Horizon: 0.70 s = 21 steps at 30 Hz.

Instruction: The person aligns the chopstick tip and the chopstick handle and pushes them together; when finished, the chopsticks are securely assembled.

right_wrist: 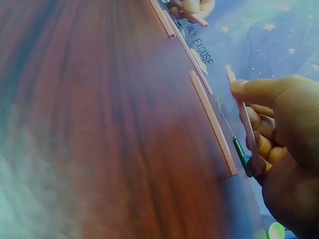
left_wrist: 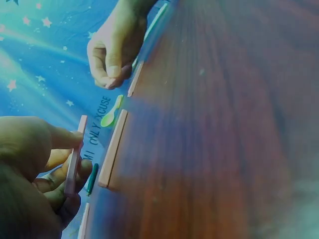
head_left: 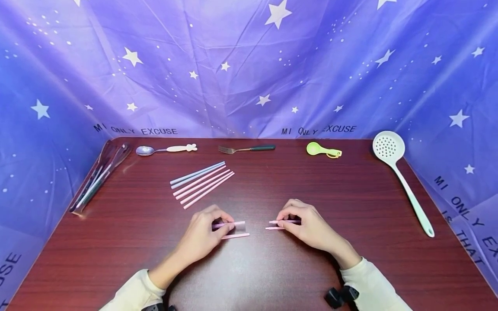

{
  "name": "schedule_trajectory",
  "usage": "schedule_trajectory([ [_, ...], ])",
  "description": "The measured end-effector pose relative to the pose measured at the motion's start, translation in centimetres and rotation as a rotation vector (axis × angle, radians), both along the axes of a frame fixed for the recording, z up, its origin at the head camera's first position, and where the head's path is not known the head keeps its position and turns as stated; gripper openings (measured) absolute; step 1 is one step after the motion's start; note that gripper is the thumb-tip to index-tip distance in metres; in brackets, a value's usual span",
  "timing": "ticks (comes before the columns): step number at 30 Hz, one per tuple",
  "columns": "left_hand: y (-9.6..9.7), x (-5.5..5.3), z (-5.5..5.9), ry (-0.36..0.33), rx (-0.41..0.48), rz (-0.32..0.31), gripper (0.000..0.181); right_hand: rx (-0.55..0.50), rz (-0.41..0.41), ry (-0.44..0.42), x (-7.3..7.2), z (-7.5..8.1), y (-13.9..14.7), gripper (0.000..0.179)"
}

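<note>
In the head view my left hand (head_left: 206, 229) pinches a short slim pink stick (left_wrist: 75, 159) between thumb and fingers, held above the table. Just below it a second pink stick (head_left: 238, 236) lies on the table. Facing it across a gap, my right hand (head_left: 307, 222) pinches another pink stick (right_wrist: 247, 127), whose end narrows to a thin tip. Beside that hand a further pink stick (right_wrist: 214, 124), also with a narrowed end, lies on the wood. Farther back, several pink sticks (head_left: 204, 183) and two blue sticks (head_left: 198, 172) lie in a slanted row.
Along the back edge lie a spoon (head_left: 180, 148), a fork (head_left: 260, 147) and a green measuring spoon (head_left: 320, 149). A white slotted skimmer (head_left: 408, 190) rests at the right. At the left is a clear holder (head_left: 79, 211) with utensils. A starry cloth (head_left: 241, 86) surrounds the table (head_left: 253, 272).
</note>
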<state>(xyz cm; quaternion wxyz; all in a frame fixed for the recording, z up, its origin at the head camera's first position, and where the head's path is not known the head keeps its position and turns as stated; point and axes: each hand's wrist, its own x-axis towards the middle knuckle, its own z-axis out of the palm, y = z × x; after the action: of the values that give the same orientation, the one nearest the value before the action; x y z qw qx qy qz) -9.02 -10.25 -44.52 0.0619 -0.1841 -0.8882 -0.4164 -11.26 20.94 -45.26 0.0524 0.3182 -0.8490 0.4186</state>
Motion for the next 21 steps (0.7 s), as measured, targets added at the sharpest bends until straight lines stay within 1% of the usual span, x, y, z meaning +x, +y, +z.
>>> schedule_trajectory([
  [3, 0.1, -0.2, 0.4, 0.017, 0.009, -0.007, 0.012, -0.006, 0.010, 0.011, -0.1, 0.4, -0.2, 0.016],
  [10, 0.6, -0.5, 1.5, 0.010, 0.037, -0.016, 0.010, -0.030, 0.016, 0.033, -0.2, 1.3, -1.1, 0.016],
  [15, 1.2, -0.8, 2.3, 0.045, 0.041, -0.032, 0.009, -0.048, -0.002, 0.048, -0.3, 2.1, -1.9, 0.016],
  [18, 1.5, -0.8, 2.5, 0.054, 0.045, -0.038, 0.010, -0.054, -0.003, 0.041, -0.3, 2.2, -2.2, 0.015],
  [21, 1.7, -0.6, 2.6, 0.039, 0.053, -0.042, 0.011, -0.056, -0.003, 0.036, -0.2, 2.1, -2.3, 0.016],
])
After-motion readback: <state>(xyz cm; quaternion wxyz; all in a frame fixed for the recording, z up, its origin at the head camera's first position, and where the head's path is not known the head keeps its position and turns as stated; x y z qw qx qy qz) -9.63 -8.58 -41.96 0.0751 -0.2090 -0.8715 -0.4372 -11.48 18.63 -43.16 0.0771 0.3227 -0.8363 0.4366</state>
